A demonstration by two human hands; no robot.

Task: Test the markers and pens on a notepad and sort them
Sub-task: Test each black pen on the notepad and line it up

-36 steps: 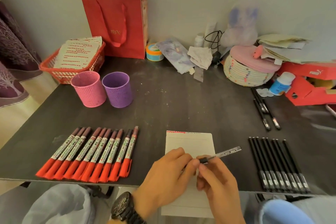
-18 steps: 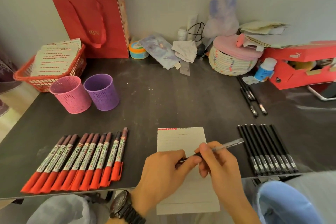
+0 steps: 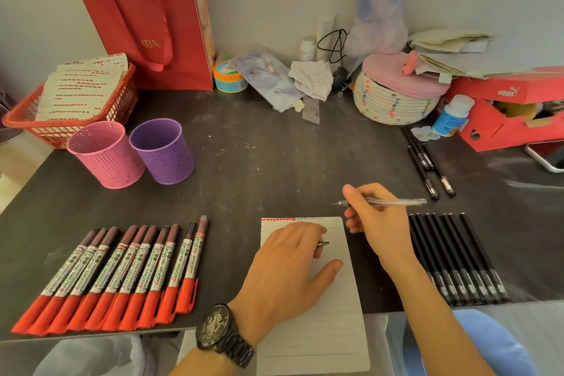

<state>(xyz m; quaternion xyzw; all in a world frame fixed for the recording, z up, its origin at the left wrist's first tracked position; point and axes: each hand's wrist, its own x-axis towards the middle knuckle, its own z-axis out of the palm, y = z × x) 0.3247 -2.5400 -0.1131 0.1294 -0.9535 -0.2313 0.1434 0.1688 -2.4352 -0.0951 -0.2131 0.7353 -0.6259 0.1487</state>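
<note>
Clear pen (image 3: 393, 201) — likely light, slick — is sitting pinched near its tip in the right hand (image 3: 377, 223). Left hand (image 3: 290, 268) is pinching the cap (image 3: 323, 244).

The left hand (image 3: 283, 272) and right hand (image 3: 378, 229) are bare, as are both forearms; the left wrist wears a chunky black wristwatch (image 3: 218, 327) with dark ornate dial and metal link bracelet

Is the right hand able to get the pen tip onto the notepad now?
Likely yes: the right hand holds the pen just past the notepad's top edge; the left hand, pinching the cap, covers only its upper part.
</note>
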